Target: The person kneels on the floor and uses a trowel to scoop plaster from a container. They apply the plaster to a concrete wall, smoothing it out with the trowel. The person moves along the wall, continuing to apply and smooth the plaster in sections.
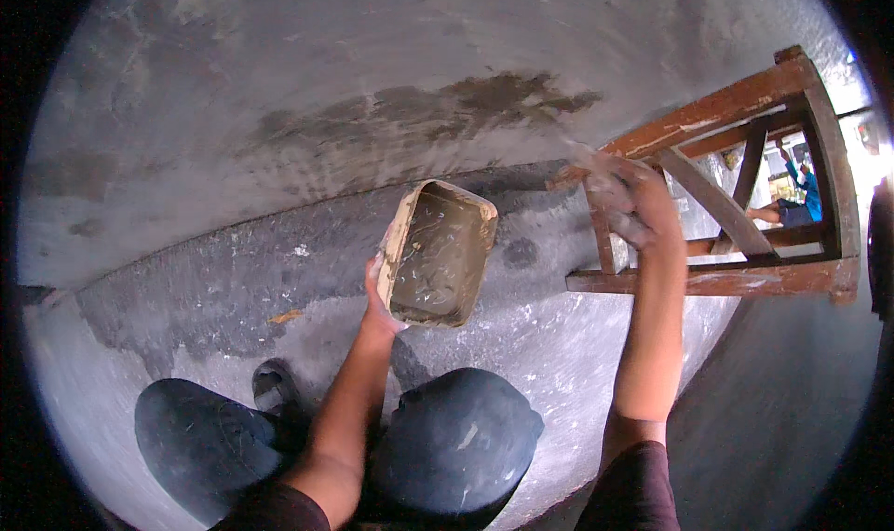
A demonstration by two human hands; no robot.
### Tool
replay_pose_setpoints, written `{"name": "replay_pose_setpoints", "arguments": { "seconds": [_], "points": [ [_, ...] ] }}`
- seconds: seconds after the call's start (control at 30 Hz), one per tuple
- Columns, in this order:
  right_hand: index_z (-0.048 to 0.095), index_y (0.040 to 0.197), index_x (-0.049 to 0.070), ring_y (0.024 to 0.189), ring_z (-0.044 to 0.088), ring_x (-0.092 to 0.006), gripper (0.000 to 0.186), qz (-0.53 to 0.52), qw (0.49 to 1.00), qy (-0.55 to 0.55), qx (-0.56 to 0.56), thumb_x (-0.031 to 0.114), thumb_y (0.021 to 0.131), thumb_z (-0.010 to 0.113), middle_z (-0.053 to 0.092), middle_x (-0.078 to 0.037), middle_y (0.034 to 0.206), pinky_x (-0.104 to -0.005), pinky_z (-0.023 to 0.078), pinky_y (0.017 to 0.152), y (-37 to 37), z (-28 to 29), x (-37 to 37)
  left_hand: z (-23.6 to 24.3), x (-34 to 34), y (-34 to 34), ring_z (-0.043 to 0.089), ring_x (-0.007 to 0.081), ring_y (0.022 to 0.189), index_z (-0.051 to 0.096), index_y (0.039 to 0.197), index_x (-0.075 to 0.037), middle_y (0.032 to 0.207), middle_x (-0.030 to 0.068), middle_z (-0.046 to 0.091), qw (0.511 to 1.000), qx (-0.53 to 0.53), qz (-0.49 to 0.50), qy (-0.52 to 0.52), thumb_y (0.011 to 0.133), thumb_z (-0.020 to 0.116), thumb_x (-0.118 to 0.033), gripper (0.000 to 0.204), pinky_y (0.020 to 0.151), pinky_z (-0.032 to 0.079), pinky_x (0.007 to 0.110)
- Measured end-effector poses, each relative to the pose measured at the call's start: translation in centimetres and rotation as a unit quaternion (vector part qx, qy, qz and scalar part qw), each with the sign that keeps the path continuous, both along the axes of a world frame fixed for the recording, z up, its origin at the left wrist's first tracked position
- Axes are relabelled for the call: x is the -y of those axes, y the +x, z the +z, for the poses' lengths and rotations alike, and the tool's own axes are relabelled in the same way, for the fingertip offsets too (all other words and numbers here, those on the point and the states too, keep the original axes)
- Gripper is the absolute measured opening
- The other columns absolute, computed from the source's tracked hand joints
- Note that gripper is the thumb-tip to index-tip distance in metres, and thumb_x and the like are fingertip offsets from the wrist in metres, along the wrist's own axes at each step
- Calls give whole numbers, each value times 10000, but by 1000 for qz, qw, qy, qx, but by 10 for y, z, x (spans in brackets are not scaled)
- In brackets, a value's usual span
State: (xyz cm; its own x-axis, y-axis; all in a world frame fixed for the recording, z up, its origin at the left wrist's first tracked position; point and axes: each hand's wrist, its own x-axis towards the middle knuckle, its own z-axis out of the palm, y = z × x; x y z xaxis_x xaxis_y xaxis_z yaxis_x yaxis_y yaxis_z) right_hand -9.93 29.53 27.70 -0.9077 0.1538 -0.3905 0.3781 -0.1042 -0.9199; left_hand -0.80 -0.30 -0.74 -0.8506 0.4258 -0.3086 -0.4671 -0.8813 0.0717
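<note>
My left hand (380, 294) grips the left wall of a rectangular pale plastic tub (402, 242). The tub is tilted toward me, and grey wet mortar (442, 252) coats its inside. My right hand (638, 201) is raised to the right of the tub, in front of a wooden stool's leg. Motion smears this hand; its fingers look curled, and a faint grey streak runs from it toward the wall. What it holds, if anything, is too blurred to make out. On the grey wall (279, 47) ahead, a dark wet patch of mortar (494, 98) spreads low down.
The brown wooden stool (717, 280) lies on its side at the right, against the wall. My bent knees (461, 443) are at the bottom, with a sandal (275, 382) beside them. White specks dot the grey floor (233, 280). A person in blue (808, 196) sits far off, seen through the stool.
</note>
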Motion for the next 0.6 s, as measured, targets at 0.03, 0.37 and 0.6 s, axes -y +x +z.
{"name": "replay_pose_setpoints", "arguments": {
  "seconds": [0.03,0.37,0.6],
  "points": [
    [651,1165,-51,665,618,-129,283,-17,1000,18,-3,95,965,513,674,-100,907,-220,519,550,-2,-6,12,0,-2,0,565,347,1241,515,1430,-142,1403,127,559,1000,1,-7,3,940,401,-613,689,1007,484,545],
    [640,1132,-20,534,537,-93,235,-15,998,-47,-41,110,961,545,663,-69,832,-206,437,451,-21,58,-1,9,-5,12,599,346,1184,552,1387,-143,1355,123,591,999,27,-32,-24,943,385,-602,660,977,500,545],
    [656,1166,-23,499,487,-61,294,-55,995,3,-86,117,948,516,637,-56,770,-212,383,427,26,34,-27,9,-9,11,596,343,1197,528,1413,-118,1361,127,589,998,-7,-52,21,937,395,-530,643,1010,491,533]
  ]
}}
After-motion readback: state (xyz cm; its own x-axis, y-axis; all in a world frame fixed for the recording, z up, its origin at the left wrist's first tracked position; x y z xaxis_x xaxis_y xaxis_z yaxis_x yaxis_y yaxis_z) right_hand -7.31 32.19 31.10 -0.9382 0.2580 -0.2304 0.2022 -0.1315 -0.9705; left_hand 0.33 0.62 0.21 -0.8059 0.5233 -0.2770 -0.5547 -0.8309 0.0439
